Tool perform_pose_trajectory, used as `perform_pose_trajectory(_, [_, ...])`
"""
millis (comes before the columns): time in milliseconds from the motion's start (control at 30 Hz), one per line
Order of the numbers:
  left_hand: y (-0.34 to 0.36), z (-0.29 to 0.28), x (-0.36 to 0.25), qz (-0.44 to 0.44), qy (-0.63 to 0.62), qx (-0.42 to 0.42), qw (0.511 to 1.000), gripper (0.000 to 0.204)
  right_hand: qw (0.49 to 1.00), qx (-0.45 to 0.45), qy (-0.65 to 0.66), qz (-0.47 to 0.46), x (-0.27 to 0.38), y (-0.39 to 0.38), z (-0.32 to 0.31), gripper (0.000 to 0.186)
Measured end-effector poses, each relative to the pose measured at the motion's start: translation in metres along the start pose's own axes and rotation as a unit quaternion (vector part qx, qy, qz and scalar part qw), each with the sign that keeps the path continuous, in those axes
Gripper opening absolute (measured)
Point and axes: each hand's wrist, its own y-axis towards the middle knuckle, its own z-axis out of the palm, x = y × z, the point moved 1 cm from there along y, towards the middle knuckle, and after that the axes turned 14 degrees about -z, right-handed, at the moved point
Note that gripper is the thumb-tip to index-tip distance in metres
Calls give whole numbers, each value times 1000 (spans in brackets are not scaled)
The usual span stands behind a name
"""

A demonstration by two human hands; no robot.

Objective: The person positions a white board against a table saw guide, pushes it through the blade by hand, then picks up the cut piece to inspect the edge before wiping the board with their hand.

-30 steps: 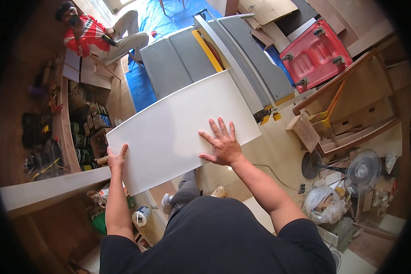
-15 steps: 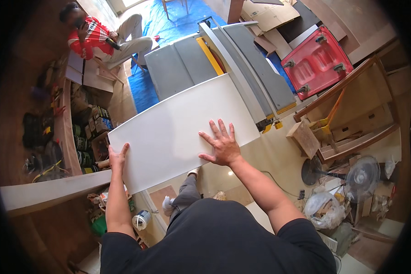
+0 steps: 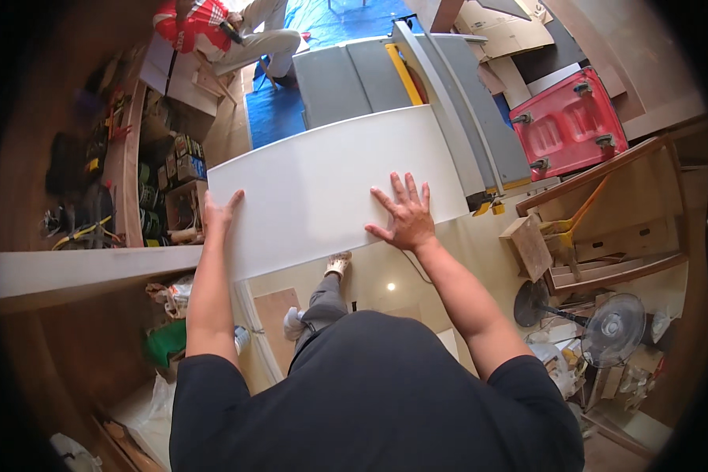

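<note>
A large white panel (image 3: 322, 185) lies flat across the near end of a grey table saw (image 3: 385, 75), its far long edge over the saw's surface and its near long edge overhanging toward the person. The panel hides most of the near part of the saw's surface; whether a blade stands up under it cannot be told.

The left hand (image 3: 219, 214) is open at the panel's near-left corner, fingers laid flat on top and the thumb at the edge; what the palm does under the edge is hidden. The right hand (image 3: 405, 216) is spread wide, palm down, pressing on the panel close to its near-right edge. Neither hand grips anything closed.

A yellow strip (image 3: 401, 75) runs along the saw's surface beyond the panel, and a long grey rail (image 3: 440, 110) crosses the right side of the surface, its near end passing beside the panel's right edge.

At the top edge of the view a second person in a red patterned shirt (image 3: 193, 20) sits on a blue tarp (image 3: 271, 110), cut off by the frame. A red plastic case (image 3: 566, 122) lies right of the saw. A wooden crate (image 3: 606, 228) holds boards and a yellow-handled tool, hard to make out. A standing fan (image 3: 613, 330) is partly cut by clutter. Shelves (image 3: 161, 181) on the left hold small boxes and cans, too blurred to identify.
</note>
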Motion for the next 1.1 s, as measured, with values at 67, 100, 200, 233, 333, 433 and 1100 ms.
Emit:
perform_pose_trajectory(67, [-6, -1, -9, -15, 6, 12, 1000, 102, 1000, 14, -1, 9, -2, 1, 1, 86])
perform_pose_trajectory(100, [-10, -3, -17, -26, 12, 24, 999, 105, 1000, 20, -2, 15, -3, 0, 1, 85])
perform_pose_trajectory(200, [-12, -6, -18, -37, 9, 40, 998, 112, 1000, 26, -5, 14, -2, 1, 0, 85])
perform_pose_trajectory(233, [-13, -6, -17, -37, 4, 42, 998, 114, 999, 28, -7, 14, -2, 1, 0, 85])
perform_pose_trajectory(333, [-7, -3, -9, -21, -14, -22, 999, 101, 1000, 23, -3, 12, -1, 4, 2, 85])
perform_pose_trajectory(433, [-1, -2, -8, -20, -23, 16, 999, 99, 1000, 22, -2, 11, -2, 3, 3, 85])
perform_pose_trajectory(1100, [4, -1, -12, -31, -7, 21, 999, 100, 1000, -2, 12, 8, -6, 9, 5, 85])
